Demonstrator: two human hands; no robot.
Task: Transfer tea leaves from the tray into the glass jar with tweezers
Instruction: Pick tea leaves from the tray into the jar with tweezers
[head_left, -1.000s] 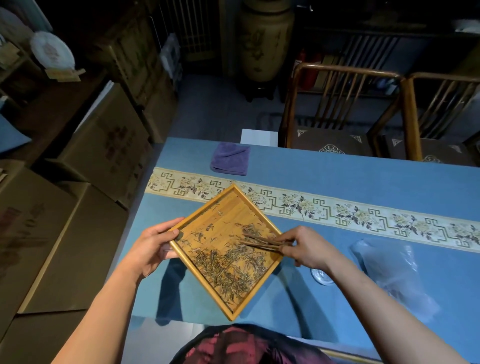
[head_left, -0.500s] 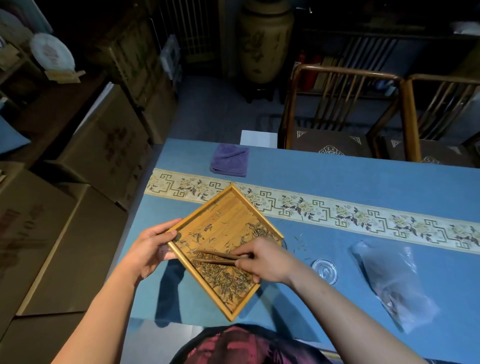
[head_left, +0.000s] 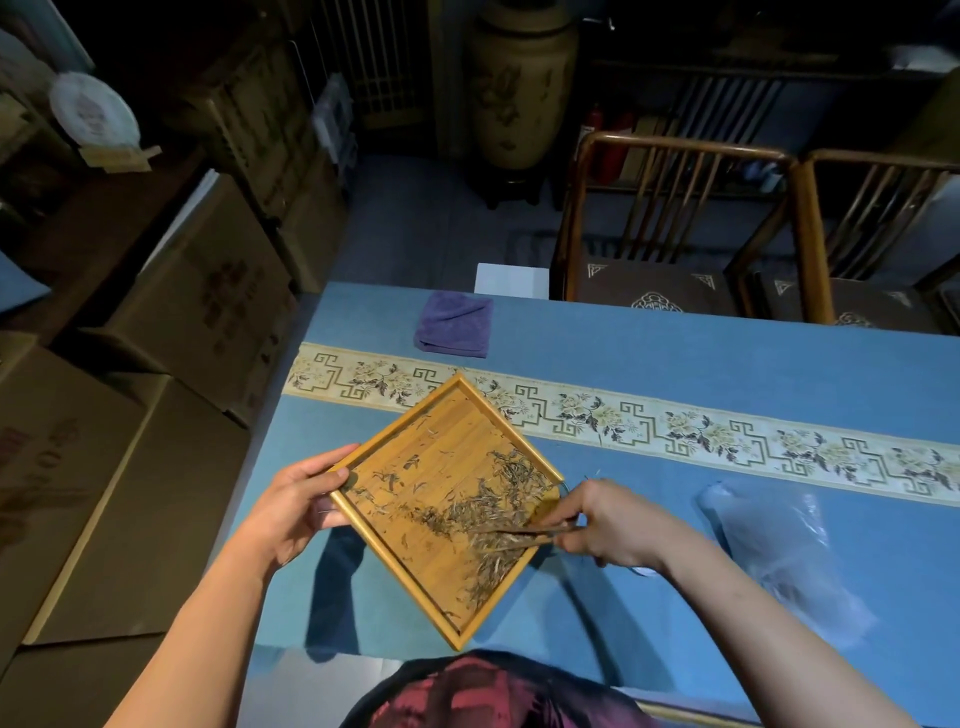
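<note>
A square bamboo tray (head_left: 415, 561) is held tilted above the blue table, one corner pointing at me. My left hand (head_left: 291, 512) grips its left corner, thumb on the rim. Dry tea leaves (head_left: 493, 512) lie heaped toward the tray's right edge. My right hand (head_left: 613, 525) pinches wooden tweezers (head_left: 524, 535), whose tips lie in the leaves near that right edge. The glass jar is almost wholly hidden under my right hand and the tray; only a sliver of its rim (head_left: 565, 486) shows.
A folded purple cloth (head_left: 454, 323) lies at the table's far side. A clear plastic bag (head_left: 779, 551) lies to the right. Two wooden chairs (head_left: 670, 228) stand behind the table. Cardboard boxes (head_left: 135, 415) are stacked on the left.
My right hand swept the tweezers from the tray's middle back to its right edge, pushing leaves that way and covering the jar again. The left hand keeps its hold.
</note>
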